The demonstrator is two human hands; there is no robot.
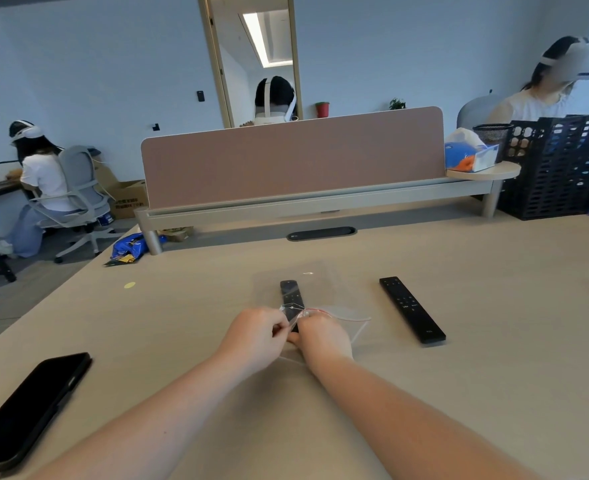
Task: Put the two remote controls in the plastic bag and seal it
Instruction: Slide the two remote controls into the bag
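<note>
A clear plastic bag (346, 315) with a red zip strip lies flat on the wooden desk, in front of me at the middle. My left hand (255, 336) and my right hand (322, 336) both pinch the bag's near edge at its mouth. A short black remote control (291, 296) lies lengthwise at the bag; whether it is inside or under the film I cannot tell, and its near end is hidden by my fingers. A longer black remote control (411, 309) lies bare on the desk to the right of the bag, apart from my hands.
A black phone (26, 410) lies at the near left of the desk (493, 393). A pink divider screen (293, 157) closes the far edge, with a tissue box (473, 155) and dark crates (563, 164) at the right. People sit beyond.
</note>
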